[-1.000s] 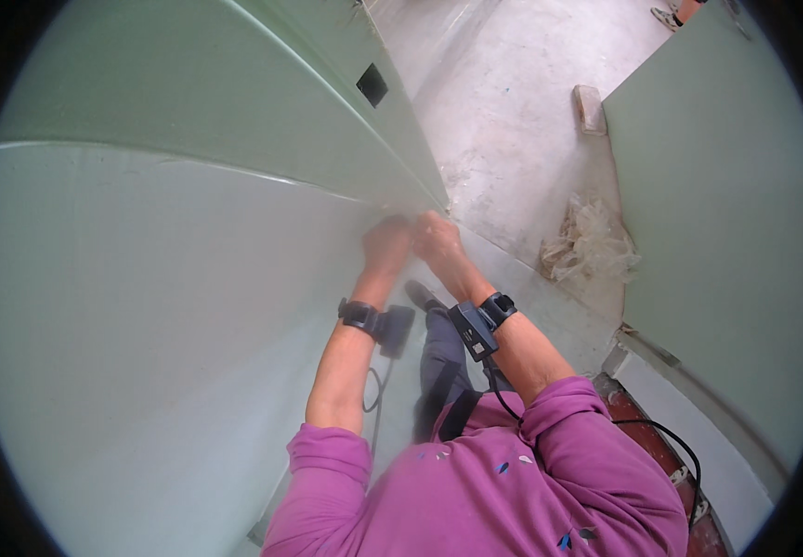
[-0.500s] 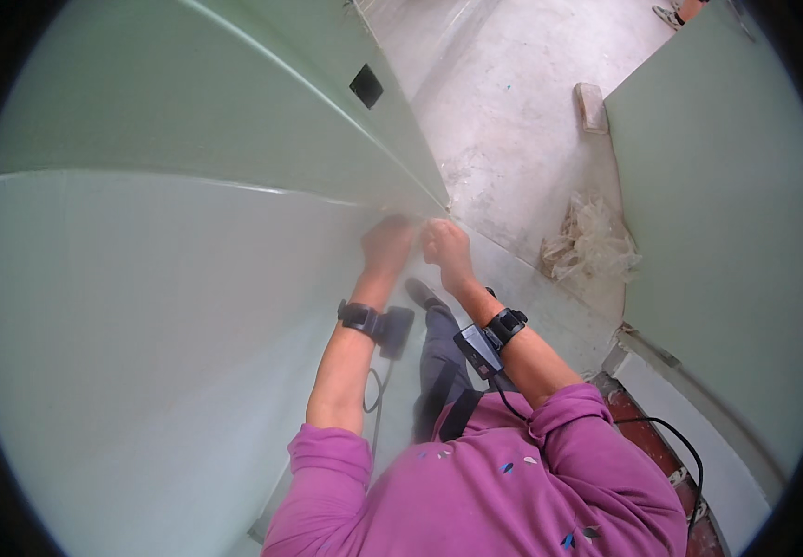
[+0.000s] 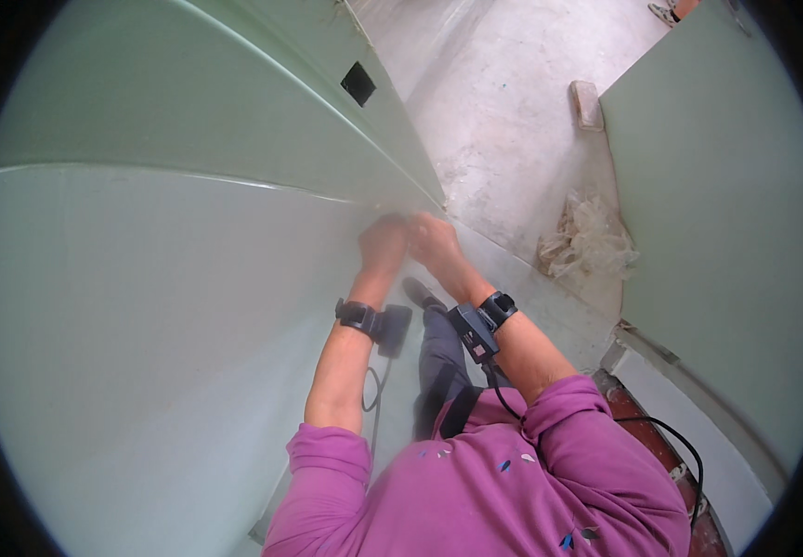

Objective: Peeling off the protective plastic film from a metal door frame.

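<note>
Head view: left hand (image 3: 385, 243) and right hand (image 3: 434, 239) together, fingers curled, touching or nearly; haze, can't tell what's gripped. Large pale-green smooth panel (image 3: 141, 325) lies left of both, left hand nearer; its glossy curved ridge (image 3: 188, 174) runs leftward from just beyond the hands. Long axis unclear. Crumpled translucent plastic film (image 3: 587, 241) right of hands; rough brownish rectangular block (image 3: 586, 105) farther beyond.

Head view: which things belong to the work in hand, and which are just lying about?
Seemingly in the work:
Left hand and right hand, curled close together; anything held is hidden
Green panel, its corner near them

Apparently just lying about:
Crumpled clear plastic on the floor
Brownish block beyond it
</note>
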A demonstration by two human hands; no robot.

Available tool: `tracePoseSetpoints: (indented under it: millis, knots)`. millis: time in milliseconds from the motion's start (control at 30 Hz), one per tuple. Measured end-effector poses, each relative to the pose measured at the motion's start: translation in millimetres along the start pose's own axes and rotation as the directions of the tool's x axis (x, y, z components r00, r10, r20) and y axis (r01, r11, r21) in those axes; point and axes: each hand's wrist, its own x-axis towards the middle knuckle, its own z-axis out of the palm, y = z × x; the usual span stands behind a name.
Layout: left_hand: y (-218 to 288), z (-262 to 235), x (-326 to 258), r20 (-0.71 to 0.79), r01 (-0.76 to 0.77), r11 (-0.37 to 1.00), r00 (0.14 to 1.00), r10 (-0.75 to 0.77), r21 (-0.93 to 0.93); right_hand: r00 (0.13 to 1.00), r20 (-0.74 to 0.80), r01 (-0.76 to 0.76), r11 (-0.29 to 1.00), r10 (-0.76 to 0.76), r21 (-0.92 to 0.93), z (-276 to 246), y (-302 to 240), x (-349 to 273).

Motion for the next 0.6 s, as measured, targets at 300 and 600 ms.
tracePoseSetpoints:
  millis: [300, 600]
  knots:
    - [4.7, -7.3, 2.3, 0.037, -0.043, 0.997, 0.998, 0.041, 0.066, 0.997, 0.048, 0.059, 0.998, -0.057, -0.026, -1.6, 3.9, 6.0]
    - [2.4, -7.3, -5.5, -0.017, -0.002, 0.998, 1.0, 0.004, 0.068, 0.995, -0.087, 0.06, 0.998, -0.057, 0.026, 10.9, -11.5, -12.5]
